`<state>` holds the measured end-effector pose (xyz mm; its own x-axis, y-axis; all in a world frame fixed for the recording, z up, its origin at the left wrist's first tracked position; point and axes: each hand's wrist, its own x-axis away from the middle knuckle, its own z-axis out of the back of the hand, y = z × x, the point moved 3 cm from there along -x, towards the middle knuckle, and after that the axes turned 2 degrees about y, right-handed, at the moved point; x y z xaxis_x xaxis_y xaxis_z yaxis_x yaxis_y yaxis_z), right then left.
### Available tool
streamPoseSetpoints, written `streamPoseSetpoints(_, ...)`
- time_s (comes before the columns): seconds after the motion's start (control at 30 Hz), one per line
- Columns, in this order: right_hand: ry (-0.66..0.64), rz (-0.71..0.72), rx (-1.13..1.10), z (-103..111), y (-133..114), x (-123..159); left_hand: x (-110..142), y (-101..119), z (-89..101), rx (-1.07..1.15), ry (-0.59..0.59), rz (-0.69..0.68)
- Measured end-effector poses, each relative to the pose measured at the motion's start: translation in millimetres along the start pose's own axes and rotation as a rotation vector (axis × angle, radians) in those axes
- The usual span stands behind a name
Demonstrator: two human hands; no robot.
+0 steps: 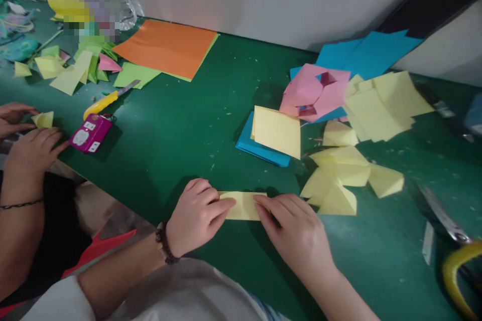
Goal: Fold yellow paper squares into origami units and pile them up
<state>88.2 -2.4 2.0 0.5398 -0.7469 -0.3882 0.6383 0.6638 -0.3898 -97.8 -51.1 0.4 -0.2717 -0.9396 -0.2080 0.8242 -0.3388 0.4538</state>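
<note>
- Left hand [198, 215] and right hand [293, 230] rest on the bench [169, 150], facing each other.
- Yellow strip [243, 205], apparently folded, lies between them, near the bench edge.
- Grip: fingertips of both hands press on the strip from either end; thumbs hidden, so cannot tell if pinching.
- Done: folded yellow units [335, 183] lie just right of the strip; pink ball [314, 93], of folded panels with open gaps, sits farther off beyond them.
- Still flat: yellow sheets [276, 132] on blue sheets [259, 153], beyond the strip; loose yellow squares [384, 105] far beyond, right.
- Co-worker's hands [30, 135] work a small yellow fold [43, 120], well left of the strip.
</note>
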Motion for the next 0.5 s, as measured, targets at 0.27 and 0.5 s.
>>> streamPoseSetpoints(0.27, -0.014, -0.01, -0.003, -0.2, 0.0, -0.5, 0.9, -2.3, 0.3, 0.055, 0.023, 0.024)
streamPoseSetpoints(0.5, -0.012, 0.0, 0.012, -1.0, 0.2, 0.1, 0.3, -1.8, 0.8, 0.073, 0.013, 0.022)
